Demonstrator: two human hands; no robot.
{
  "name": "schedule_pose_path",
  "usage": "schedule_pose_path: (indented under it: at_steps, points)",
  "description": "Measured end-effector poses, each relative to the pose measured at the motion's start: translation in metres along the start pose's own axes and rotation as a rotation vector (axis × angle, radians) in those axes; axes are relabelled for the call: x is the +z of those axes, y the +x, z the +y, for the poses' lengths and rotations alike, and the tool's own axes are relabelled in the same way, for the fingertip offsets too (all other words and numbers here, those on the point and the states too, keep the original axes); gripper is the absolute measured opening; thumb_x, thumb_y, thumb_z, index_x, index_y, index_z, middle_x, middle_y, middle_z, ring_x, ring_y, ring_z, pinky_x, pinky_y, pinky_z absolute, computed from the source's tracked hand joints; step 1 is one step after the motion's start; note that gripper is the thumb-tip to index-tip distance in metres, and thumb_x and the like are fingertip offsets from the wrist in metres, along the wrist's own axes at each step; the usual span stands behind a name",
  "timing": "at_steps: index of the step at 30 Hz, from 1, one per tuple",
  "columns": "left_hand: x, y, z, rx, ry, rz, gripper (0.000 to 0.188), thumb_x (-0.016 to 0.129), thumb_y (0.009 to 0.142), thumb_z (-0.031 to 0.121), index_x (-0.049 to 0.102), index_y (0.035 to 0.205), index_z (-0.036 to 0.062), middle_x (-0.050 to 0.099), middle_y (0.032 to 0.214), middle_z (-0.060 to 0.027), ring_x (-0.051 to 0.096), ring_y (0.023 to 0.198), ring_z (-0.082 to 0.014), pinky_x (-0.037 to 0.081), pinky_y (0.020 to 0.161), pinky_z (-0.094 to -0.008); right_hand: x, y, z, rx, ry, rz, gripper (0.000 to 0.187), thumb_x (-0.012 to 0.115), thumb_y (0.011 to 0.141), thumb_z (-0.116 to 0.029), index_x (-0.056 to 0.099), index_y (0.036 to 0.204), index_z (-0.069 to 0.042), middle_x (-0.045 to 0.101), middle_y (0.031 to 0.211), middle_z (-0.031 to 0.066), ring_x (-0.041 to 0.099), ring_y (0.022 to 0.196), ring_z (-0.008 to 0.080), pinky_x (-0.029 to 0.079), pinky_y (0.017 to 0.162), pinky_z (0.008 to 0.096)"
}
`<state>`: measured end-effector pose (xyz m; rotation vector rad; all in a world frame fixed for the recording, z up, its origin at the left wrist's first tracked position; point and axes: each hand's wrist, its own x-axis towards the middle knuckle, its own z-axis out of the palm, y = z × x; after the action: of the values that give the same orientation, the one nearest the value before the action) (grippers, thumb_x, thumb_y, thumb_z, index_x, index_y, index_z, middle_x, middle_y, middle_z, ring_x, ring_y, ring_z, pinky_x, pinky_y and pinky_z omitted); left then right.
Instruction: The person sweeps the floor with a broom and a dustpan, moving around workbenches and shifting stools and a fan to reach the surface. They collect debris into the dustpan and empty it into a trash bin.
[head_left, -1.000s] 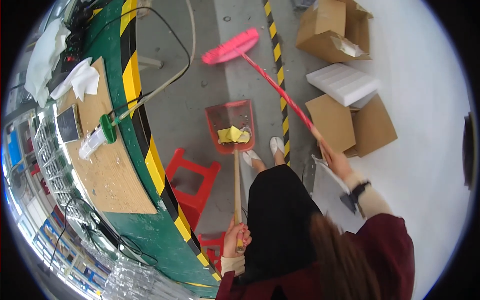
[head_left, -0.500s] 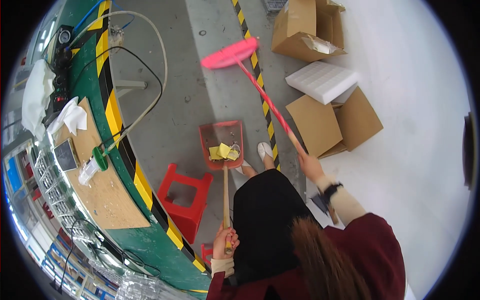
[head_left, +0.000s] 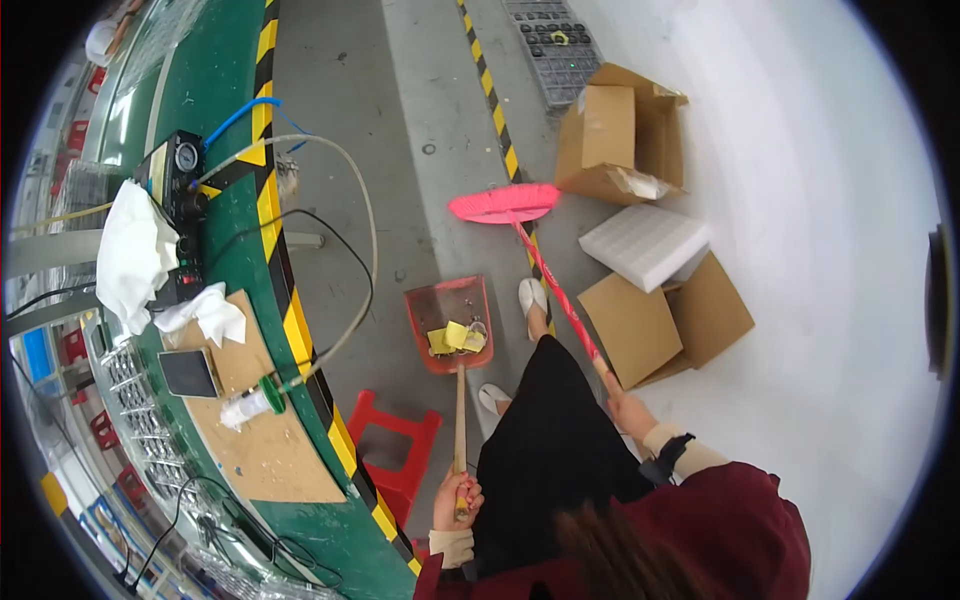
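Note:
My left hand [head_left: 456, 500] is closed around the end of the pale wooden handle of a red dustpan [head_left: 416, 310]. The pan lies on the grey floor ahead of my feet, with several yellow pieces [head_left: 455, 336] and some debris in it. Closed round the upper end of a pink broom's handle, my right hand [head_left: 630, 413] is at the right, with a dark band at the wrist. From there the broom [head_left: 505, 205] slants away to the left, its pink head beyond the dustpan and beside the striped floor line.
To the right stand two open cardboard boxes [head_left: 595, 130], with a white foam block [head_left: 645, 245] between them. A tray of dark parts [head_left: 555, 50] lies beyond. Along the left runs a green workbench [head_left: 235, 230] with a hose; a red stool [head_left: 405, 470] stands beside it.
The broom head has come nearer to me and to the right, towards the boxes. My feet are farther apart. The whole view has shifted, showing more floor ahead; both hands keep their grips.

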<state>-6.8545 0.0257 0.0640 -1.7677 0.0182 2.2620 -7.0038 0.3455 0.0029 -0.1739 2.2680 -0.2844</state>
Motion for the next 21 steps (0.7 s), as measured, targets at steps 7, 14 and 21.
schedule_pose_path:
  at_steps: [7, 14, 21]
  points:
    - [0.083, 0.015, 0.022, 0.051, -0.063, 0.045, 0.012, 0.044, 0.077, 0.005, 0.039, 0.085, 0.0112, 0.04, 0.062, -0.0033, 0.035, 0.042, -0.0102, 0.028, 0.036, -0.0215, -0.096, -0.005, -0.004, 0.116, 0.007, -0.166, 0.058, 0.048, 0.08, -0.02, 0.017, 0.13, -0.018, 0.051, 0.06, 0.0262, 0.051, 0.056, 0.0415, 0.039, 0.052, 0.0484]
    - [0.147, 0.023, 0.046, 0.071, -0.127, 0.047, 0.015, 0.045, 0.076, 0.005, 0.04, 0.089, 0.0104, 0.041, 0.062, -0.0036, 0.034, 0.042, -0.0097, 0.028, 0.035, -0.0207, -0.155, 0.045, 0.009, 0.061, -0.148, -0.24, 0.053, 0.044, 0.08, -0.021, 0.021, 0.128, -0.021, 0.053, 0.058, 0.0204, 0.052, 0.053, 0.0388, 0.04, 0.05, 0.0488]
    - [0.195, 0.034, 0.064, 0.054, -0.211, 0.085, 0.016, 0.046, 0.076, 0.005, 0.04, 0.09, 0.01, 0.04, 0.062, -0.0035, 0.034, 0.043, -0.0094, 0.027, 0.035, -0.0204, -0.171, 0.24, -0.031, -0.14, -0.162, -0.003, 0.056, 0.043, 0.08, -0.016, 0.018, 0.129, -0.02, 0.053, 0.057, 0.0192, 0.052, 0.052, 0.0361, 0.039, 0.047, 0.0474]
